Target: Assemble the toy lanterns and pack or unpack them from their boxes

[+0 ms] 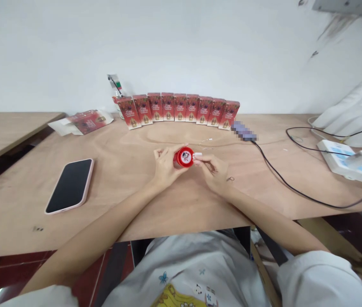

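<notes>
My left hand [165, 164] is closed around the side of a small round red container [185, 157]. A white label with a dark picture covers its top. From the other side, my right hand [214, 171] pinches a small white piece [197, 154] against the container's right rim. Whether that piece is joined to the container I cannot tell. Just beyond the hands, a thin cord with a white end [210, 139] lies on the wooden table [129, 175].
Several red printed boxes [167, 107] stand in a curved row by the wall. A flattened red-and-white package [88, 121] and a phone [70, 186] lie at left. At right are a white power strip [344, 160], a black cable [291, 189] and a blurred purple device [243, 131].
</notes>
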`<action>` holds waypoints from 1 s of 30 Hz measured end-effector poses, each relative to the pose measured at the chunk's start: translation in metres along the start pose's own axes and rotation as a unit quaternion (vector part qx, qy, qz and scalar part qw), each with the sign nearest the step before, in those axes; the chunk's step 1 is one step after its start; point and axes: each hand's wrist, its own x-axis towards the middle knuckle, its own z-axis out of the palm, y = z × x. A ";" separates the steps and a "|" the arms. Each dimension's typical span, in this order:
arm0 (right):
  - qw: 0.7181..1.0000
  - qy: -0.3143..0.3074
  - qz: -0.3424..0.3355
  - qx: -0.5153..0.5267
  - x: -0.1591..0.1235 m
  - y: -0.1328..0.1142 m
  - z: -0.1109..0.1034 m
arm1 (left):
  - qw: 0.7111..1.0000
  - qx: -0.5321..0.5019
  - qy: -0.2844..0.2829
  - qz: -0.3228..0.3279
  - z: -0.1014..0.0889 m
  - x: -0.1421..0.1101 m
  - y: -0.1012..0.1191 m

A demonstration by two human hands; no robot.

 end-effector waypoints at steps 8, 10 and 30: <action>0.996 0.053 -0.051 -0.048 0.004 -0.005 -0.001 | 0.998 0.019 0.009 0.064 0.000 -0.003 0.003; 0.996 0.041 -0.065 -0.037 0.004 -0.006 0.000 | 0.998 0.023 0.009 0.065 0.000 -0.003 0.004; 0.977 0.006 -0.146 -0.154 0.000 0.001 0.003 | 0.997 0.041 0.005 0.060 0.001 -0.004 0.005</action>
